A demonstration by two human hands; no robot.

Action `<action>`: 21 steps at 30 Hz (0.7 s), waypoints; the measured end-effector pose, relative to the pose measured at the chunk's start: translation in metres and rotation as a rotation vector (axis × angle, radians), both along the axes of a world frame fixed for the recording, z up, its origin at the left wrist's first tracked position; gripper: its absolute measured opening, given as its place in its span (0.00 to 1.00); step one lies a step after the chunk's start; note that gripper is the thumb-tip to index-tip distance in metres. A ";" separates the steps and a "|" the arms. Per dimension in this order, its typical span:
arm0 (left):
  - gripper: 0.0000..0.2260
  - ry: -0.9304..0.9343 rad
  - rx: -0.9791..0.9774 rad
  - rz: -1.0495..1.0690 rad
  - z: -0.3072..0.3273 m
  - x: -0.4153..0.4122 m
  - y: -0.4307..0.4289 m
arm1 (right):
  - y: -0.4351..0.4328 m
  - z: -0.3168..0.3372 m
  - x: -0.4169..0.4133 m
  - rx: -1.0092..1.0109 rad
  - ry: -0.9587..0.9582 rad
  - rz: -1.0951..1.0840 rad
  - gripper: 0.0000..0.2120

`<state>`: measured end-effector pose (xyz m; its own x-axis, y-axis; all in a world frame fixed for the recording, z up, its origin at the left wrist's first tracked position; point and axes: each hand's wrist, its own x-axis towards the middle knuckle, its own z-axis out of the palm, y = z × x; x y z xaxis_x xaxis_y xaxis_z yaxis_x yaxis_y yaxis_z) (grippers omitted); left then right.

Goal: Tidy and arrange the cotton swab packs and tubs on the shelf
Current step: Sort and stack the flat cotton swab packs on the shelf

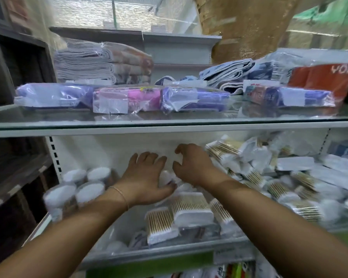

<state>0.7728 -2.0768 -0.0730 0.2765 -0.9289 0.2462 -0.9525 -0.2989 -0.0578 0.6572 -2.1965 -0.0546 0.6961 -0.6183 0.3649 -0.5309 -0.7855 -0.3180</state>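
Both hands reach over the lower shelf (149,255) front lip. The left hand (147,177) lies flat, fingers spread, on a blurred white pack; the right hand (191,165) hovers open, fingers curled. Tubs (88,189) cluster at nine o'clock, swab packs (269,177) heap at three o'clock, with the bare back wall (113,149) at twelve

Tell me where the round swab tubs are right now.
The round tubs stand clustered at the left end of the lower shelf, just left of the left hand and under the glass shelf.
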 end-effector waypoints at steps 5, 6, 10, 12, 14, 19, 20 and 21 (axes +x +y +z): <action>0.36 0.028 -0.008 -0.045 -0.001 -0.025 -0.031 | -0.015 0.001 -0.029 -0.269 0.229 0.042 0.20; 0.36 0.035 -0.010 -0.047 -0.001 -0.029 -0.036 | -0.017 0.000 -0.034 -0.313 0.269 0.053 0.20; 0.41 0.067 -0.005 -0.036 -0.001 -0.042 -0.051 | -0.024 -0.005 -0.045 -0.454 0.391 0.080 0.18; 0.43 0.062 -0.007 -0.029 -0.002 -0.046 -0.056 | -0.025 -0.008 -0.046 -0.510 0.427 0.081 0.20; 0.40 0.069 -0.018 -0.018 -0.004 -0.049 -0.059 | -0.026 -0.008 -0.046 -0.546 0.457 0.071 0.22; 0.46 0.090 0.004 0.029 -0.004 -0.053 -0.059 | -0.031 -0.010 -0.047 -0.534 0.467 0.053 0.19; 0.48 0.091 0.008 0.037 -0.002 -0.055 -0.058 | -0.033 -0.011 -0.047 -0.529 0.465 0.052 0.19; 0.49 0.092 0.007 0.046 -0.001 -0.056 -0.057 | -0.034 -0.012 -0.047 -0.524 0.465 0.053 0.19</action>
<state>0.7166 -2.1335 -0.0740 0.3403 -0.9162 0.2118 -0.9391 -0.3426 0.0269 0.6102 -2.2300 -0.0667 0.8767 -0.4032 0.2624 -0.4767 -0.8019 0.3603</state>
